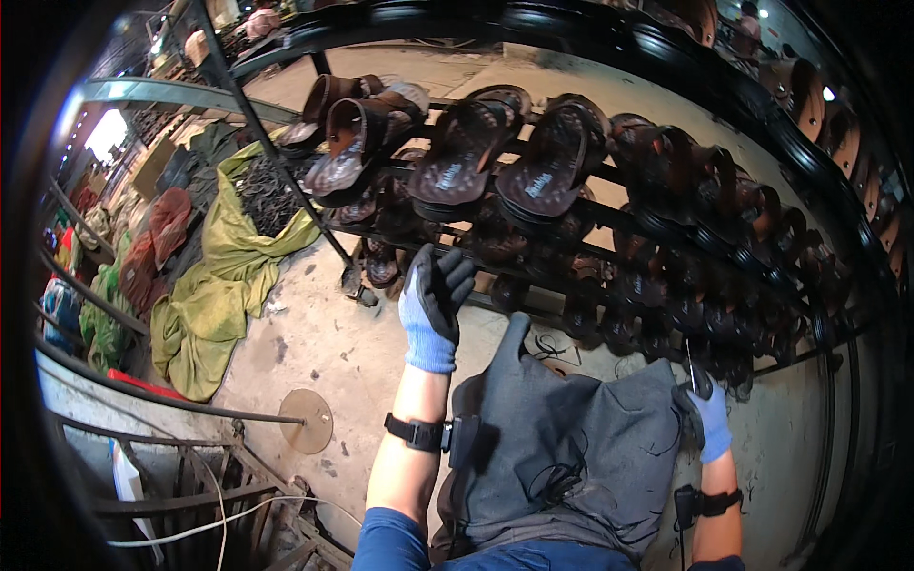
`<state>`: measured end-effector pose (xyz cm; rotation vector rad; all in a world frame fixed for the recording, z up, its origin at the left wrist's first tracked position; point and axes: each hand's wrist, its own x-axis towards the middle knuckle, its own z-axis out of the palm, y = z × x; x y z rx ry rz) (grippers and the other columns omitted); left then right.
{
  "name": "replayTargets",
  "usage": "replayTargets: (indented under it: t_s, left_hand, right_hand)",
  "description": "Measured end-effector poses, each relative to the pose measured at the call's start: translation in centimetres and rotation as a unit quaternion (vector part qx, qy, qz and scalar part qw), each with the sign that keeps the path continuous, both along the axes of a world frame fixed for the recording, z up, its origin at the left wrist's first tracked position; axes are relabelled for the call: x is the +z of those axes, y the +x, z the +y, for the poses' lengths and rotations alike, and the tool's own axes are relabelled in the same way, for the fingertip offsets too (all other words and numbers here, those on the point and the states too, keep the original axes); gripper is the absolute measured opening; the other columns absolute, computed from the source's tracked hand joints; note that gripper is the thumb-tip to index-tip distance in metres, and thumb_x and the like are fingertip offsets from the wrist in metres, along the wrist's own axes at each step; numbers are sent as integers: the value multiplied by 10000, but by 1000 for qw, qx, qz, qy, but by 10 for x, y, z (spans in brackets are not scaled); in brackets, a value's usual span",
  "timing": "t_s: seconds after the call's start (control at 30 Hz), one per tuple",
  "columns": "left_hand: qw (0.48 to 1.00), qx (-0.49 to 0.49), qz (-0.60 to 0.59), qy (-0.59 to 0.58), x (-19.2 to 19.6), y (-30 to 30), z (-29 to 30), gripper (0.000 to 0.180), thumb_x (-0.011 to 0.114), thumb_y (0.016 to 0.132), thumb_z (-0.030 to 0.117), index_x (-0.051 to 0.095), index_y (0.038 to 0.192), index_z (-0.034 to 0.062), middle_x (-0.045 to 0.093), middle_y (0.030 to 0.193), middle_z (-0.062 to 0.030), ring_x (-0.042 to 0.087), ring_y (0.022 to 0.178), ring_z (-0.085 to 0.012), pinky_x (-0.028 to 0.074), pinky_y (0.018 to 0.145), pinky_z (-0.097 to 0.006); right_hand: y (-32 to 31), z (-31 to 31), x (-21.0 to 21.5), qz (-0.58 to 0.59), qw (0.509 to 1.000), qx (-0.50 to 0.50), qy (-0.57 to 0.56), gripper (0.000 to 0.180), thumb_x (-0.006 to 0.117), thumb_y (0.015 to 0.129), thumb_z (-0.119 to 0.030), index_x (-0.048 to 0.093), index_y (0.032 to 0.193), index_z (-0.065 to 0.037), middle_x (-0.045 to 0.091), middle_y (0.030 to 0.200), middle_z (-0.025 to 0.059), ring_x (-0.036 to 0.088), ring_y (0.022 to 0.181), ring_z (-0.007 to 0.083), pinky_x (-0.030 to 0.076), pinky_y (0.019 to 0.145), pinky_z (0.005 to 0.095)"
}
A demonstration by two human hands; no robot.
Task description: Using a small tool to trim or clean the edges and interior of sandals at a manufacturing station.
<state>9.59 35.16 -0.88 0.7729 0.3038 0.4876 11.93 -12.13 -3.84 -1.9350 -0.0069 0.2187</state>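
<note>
Brown sandals (460,176) sit on the rack (381,33) from 12 round to 3 o'clock, insoles tilted viewerward, presumably for easy reach. Left hand (433,305), near centre: fingers open, nothing held. Right hand (706,414), 4 o'clock: fingers closed on a thin tool (692,360) (type unclear), tip up, likely clear of the apron (581,447).
</note>
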Motion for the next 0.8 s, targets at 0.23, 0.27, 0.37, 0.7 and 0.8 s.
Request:
replayTargets:
  t_s: [0.23,0.27,0.37,0.7,0.8]
  left_hand:
    - [990,119,-30,-63,31,8,62,508,362,992,413,303,1399,117,436,1376,-191,534,1159,-376,474,956,-450]
    - [988,139,-24,-61,36,10,72,489,350,995,410,303,1405,148,431,1376,-188,528,1165,-379,477,950,-459]
    - [982,185,-35,-29,41,14,104,453,401,977,429,341,1389,250,490,1270,-144,559,1099,-350,521,876,-448]
    - [820,92,-96,556,26,61,103,190,679,801,137,658,956,28,655,806,-47,593,628,-144,503,615,-304]
    - [993,-92,-72,-24,55,19,21,299,675,801,97,622,1083,13,653,950,-55,619,812,-147,515,735,-300]
  right_hand:
    - [-37,42,23,76,994,22,71,477,622,784,31,540,1253,49,632,1130,68,572,842,104,464,778,242]
    - [-39,45,19,61,997,32,43,467,640,794,-4,552,1252,15,609,930,28,509,644,77,395,592,226]
    - [-42,44,2,29,997,70,-6,440,648,812,-47,564,1243,-13,611,739,14,456,446,56,337,406,208]
    - [-74,114,48,139,982,114,57,369,626,816,-67,594,1178,-1,619,703,59,429,369,99,330,358,245]
    - [-76,85,26,61,992,110,20,392,633,803,-36,594,1189,19,642,810,36,528,572,76,414,532,209]
